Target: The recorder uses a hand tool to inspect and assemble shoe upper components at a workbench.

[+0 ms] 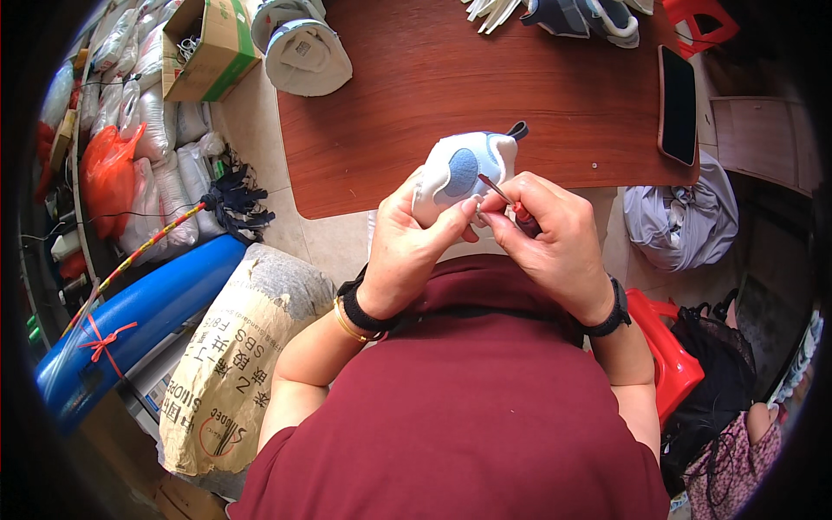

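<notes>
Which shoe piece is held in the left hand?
The light-blue and white piece, in the left hand; the others lie farther away on the table.

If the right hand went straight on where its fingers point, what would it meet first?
The right hand would probably meet the thumb of the left hand, which holds the white-blue shoe upper; depth is unclear.

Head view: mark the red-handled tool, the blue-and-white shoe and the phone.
Red-handled tool (527, 222), head view: handle.
Blue-and-white shoe (463, 172), head view: blue oval patch.
Phone (677, 105), head view: dark face.
</notes>
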A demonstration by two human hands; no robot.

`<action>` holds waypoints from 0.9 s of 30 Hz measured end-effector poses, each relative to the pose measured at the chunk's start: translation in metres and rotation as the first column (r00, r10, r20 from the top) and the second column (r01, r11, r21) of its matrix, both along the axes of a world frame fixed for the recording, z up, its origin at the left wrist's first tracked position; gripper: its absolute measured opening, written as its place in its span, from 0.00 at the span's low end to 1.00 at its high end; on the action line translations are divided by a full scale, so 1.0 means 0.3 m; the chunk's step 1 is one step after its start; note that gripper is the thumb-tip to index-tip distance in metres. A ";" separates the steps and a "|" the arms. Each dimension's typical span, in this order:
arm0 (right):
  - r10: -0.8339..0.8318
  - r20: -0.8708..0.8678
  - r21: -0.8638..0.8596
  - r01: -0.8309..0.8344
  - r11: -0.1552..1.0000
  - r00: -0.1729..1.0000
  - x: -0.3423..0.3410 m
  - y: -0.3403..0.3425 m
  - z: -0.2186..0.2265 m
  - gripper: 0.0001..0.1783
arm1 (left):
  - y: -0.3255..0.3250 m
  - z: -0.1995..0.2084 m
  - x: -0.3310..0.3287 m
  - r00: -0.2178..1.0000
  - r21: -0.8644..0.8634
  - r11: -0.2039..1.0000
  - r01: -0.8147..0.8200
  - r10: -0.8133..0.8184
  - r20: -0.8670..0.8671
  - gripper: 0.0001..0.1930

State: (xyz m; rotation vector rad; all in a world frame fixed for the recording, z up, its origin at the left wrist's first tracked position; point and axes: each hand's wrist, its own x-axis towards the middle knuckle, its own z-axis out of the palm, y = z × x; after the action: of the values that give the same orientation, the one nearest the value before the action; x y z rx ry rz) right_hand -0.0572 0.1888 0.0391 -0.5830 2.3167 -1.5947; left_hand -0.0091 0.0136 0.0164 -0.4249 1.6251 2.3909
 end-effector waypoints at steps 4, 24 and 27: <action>-0.005 0.017 -0.008 0.005 1.000 1.000 -0.002 -0.002 -0.001 0.06 | 0.003 0.000 -0.003 1.000 0.007 1.000 -0.014 0.014 -0.008 0.16; -0.004 0.021 -0.029 0.005 1.000 1.000 -0.018 -0.006 -0.019 0.07 | 0.003 -0.004 -0.019 0.999 0.007 0.999 -0.031 0.031 -0.015 0.17; -0.006 0.028 -0.038 0.007 0.999 1.000 -0.019 -0.008 -0.017 0.06 | 0.006 0.003 -0.023 0.999 -0.008 0.999 -0.042 0.042 -0.012 0.16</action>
State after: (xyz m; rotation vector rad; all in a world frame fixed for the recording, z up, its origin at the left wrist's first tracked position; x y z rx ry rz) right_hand -0.0630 0.1865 0.0339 -0.5584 2.2749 -1.6426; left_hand -0.0161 0.0153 0.0172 -0.4506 1.6471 2.4226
